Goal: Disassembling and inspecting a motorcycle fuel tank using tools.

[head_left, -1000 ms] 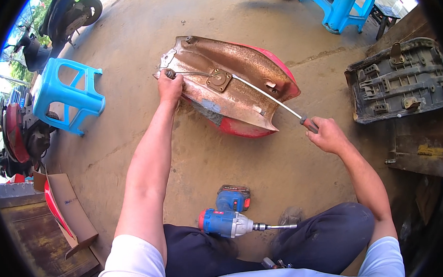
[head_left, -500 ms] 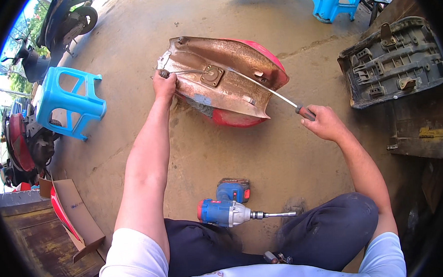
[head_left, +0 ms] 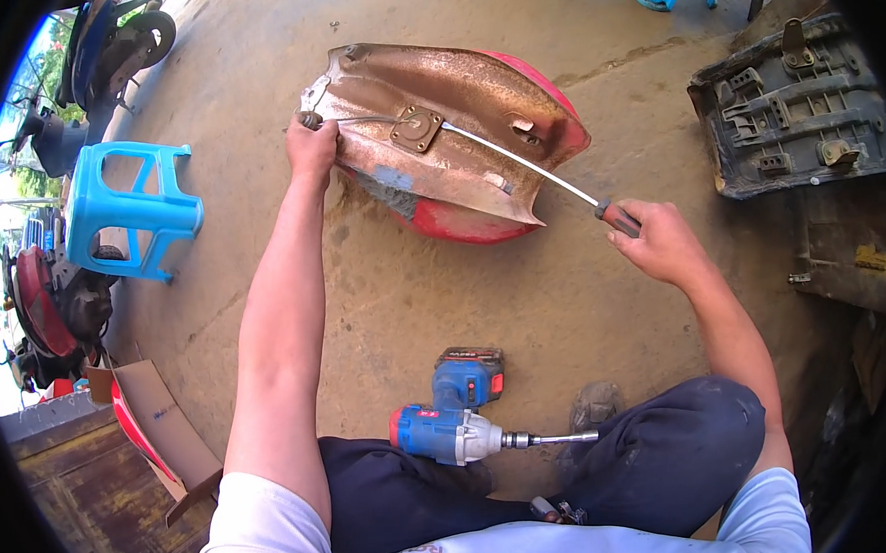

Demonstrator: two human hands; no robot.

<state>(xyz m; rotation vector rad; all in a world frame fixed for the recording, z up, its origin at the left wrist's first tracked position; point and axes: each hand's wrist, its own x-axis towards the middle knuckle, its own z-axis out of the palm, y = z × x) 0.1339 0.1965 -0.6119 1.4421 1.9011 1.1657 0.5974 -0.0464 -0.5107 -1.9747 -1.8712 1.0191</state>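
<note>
While the left hand (head_left: 313, 148) closes around a dark knob-like piece (head_left: 311, 119) at one end of an upturned motorcycle fuel tank (head_left: 454, 96), the right hand (head_left: 662, 243) grips the red-and-black handle of a long screwdriver (head_left: 617, 219). Its pale shaft runs across the tank's rusty underside to the edge of a squarish bolted plate (head_left: 416, 129), though from where I stand I can't tell whether the tip presses on it. A thin dark line (head_left: 365, 119) stretches from that plate toward the left hand. The tank lies on the dusty floor (head_left: 254, 106) in front of the person, its red paint showing along both sides. Closer in, by the dark trousers (head_left: 662, 445), sits a blue cordless impact wrench (head_left: 441, 432), its socket pointing right. Over to the left I see a light blue plastic stool (head_left: 139, 207) and, nearer, an open cardboard box (head_left: 170, 416) with a curved red panel (head_left: 140, 425) in it; to the right a black motorcycle seat (head_left: 785, 108) shows its ribbed underside
</note>
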